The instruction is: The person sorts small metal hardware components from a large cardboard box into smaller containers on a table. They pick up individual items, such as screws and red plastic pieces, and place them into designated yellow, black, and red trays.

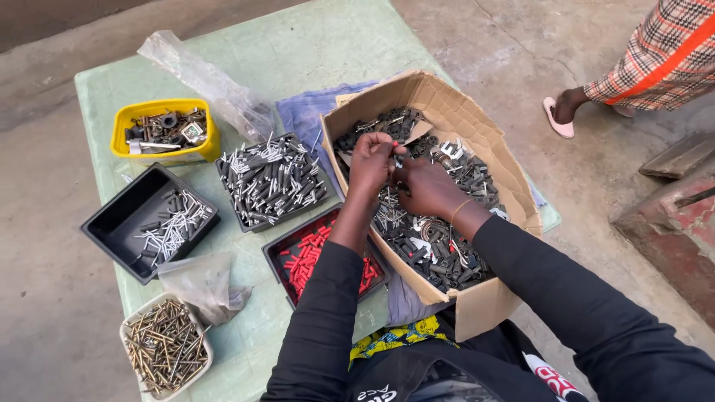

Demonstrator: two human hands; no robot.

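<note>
My left hand [370, 165] and my right hand [426, 186] meet over an open cardboard box [484, 301] filled with several small black and silver metal parts [436, 249]. Both hands pinch one small part [397, 158] between their fingertips, just above the heap. A thin bangle circles my right wrist. Black sleeves cover both my arms.
On the pale green table [313, 45] stand a black tray of black-and-silver pieces [272, 180], a black tray of red plugs [302, 262], another black tray [123, 216], a yellow tub [165, 128], a white tub of screws [165, 346] and plastic bags [205, 78]. Another person's foot [560, 112] is at the upper right.
</note>
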